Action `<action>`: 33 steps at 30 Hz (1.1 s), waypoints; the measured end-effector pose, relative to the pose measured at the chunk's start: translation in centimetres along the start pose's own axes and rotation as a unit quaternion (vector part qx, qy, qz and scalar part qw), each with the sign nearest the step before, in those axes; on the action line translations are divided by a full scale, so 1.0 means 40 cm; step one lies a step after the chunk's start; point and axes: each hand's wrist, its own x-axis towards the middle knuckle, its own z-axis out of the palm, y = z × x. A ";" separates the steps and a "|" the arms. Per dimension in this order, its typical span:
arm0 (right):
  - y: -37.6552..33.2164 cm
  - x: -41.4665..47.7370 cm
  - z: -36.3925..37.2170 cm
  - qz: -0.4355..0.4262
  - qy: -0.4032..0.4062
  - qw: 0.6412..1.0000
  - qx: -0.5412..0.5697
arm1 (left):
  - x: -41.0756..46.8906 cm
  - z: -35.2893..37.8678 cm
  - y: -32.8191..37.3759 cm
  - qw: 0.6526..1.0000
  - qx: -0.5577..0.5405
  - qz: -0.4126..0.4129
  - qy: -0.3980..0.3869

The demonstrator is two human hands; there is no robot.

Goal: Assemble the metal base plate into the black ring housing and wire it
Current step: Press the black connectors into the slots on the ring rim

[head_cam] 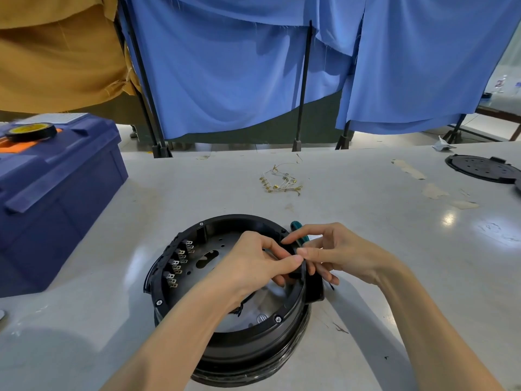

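Pinching right at the near-right rim, both hands are working the same small spot on the black ring housing (pixel 222 345), a deep round plastic shell standing open side up on the pale grey table (pixel 366 207) in front of the person. The round perforated metal base plate (pixel 214 251) lies flat in the bottom of it, with a row of small metal spade terminals (pixel 180 261) along the left inner wall.

The left hand (pixel 262 263) reaches across the plate, thumb on top of the rim and fingers curled down inside the wall, a narrow, tight pinch. The right hand (pixel 335 255) meets it from outside: thumb tip touching the left thumb, forefinger stretched onto the rim, the other fingers curled against a black bracket on the outer wall. Whether a wire or clip sits between the thumbs, I cannot tell; the fingers hide it.

Handling, as I judge it: the housing looks rigid and stable, best steadied by its wall or rim. The plate looks thin, stiff and sharp-edged at its cut-outs, so take it by the edge. The terminals look easy to bend.

The loose bundle of thin wires with gold terminals (pixel 282 182) waits well beyond the housing, light and floppy, best taken by its metal ends. A green-handled tool (pixel 297 227) lies just behind the right hand.
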 end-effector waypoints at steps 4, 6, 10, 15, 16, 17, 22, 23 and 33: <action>-0.004 0.004 -0.002 0.014 -0.008 1.000 0.001 | 0.001 -0.007 0.004 1.000 -0.001 -0.012 0.000; -0.006 0.006 -0.004 0.021 -0.011 1.000 0.000 | 0.004 -0.012 0.010 1.000 0.005 -0.020 -0.001; -0.005 0.006 -0.006 0.022 -0.017 1.000 -0.009 | 0.008 -0.014 0.015 0.999 0.021 -0.024 -0.005; 0.005 0.001 0.001 0.020 -0.017 0.999 -0.018 | 0.008 -0.016 0.007 1.000 -0.003 -0.021 -0.011; 0.007 0.000 0.002 0.021 -0.020 1.000 -0.011 | 0.007 -0.019 0.007 1.000 -0.014 -0.019 -0.015; 0.009 -0.001 0.002 0.021 -0.022 0.999 -0.010 | 0.007 -0.021 0.007 0.999 -0.026 -0.020 -0.020; 0.016 0.000 -0.003 0.034 -0.027 0.999 -0.010 | 0.003 -0.025 0.009 0.997 -0.040 -0.057 -0.023; 0.017 -0.001 -0.004 0.037 -0.028 0.999 -0.008 | 0.003 -0.022 0.011 0.997 -0.039 -0.064 -0.020; 0.007 0.000 -0.006 0.059 -0.038 0.998 -0.007 | 0.036 0.021 0.047 0.991 0.037 -0.118 0.055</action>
